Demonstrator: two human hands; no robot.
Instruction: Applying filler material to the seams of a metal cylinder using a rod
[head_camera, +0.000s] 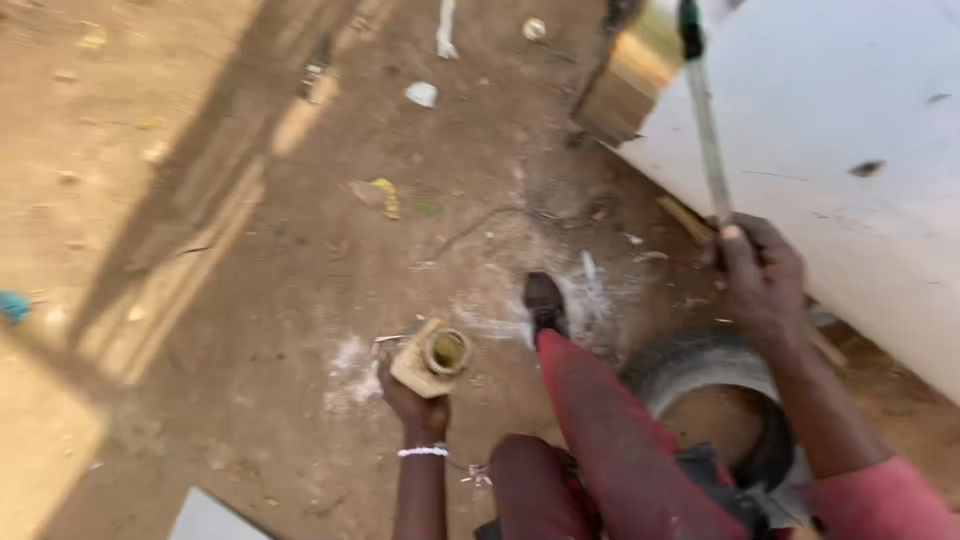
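My left hand (412, 398) is low over the dirt ground and grips a small tan block with a round ring-shaped part (434, 356) on top. A white beaded band circles that wrist. My right hand (762, 272) is raised beside the large white panel (850, 150) and is closed around the lower end of a long thin pale stick (708, 140) that runs up to a dark green tip near the top edge. My leg in dark red trousers (610, 430) stretches forward, ending in a dark shoe (545, 302).
An old tyre (690, 362) lies on the ground under my right arm. A brown block (625, 85) leans against the white panel's upper corner. White powder marks and small litter scatter the dirt. A pale flat sheet (210, 520) shows at the bottom edge.
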